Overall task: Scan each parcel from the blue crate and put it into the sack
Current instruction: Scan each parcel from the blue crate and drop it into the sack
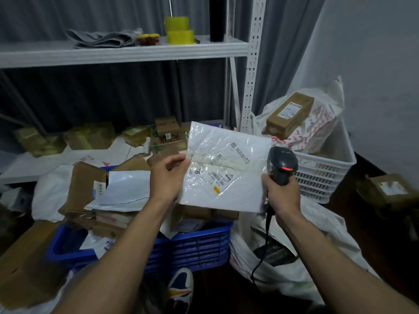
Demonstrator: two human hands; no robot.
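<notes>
My left hand pinches the left edge of a white plastic mailer parcel, held up in the air with its printed label facing me. My right hand grips a black barcode scanner just right of the parcel; its red light glows and its cable hangs down. Under the parcel stands the blue crate, piled with cardboard boxes and white mailers. The white sack lies open on the floor at the lower right, with a dark item inside.
A white crate at the right holds a bag with a brown box on top. Boxes lie on the low white shelf. Tape rolls sit on the upper shelf. A brown box rests far right. A shoe shows below.
</notes>
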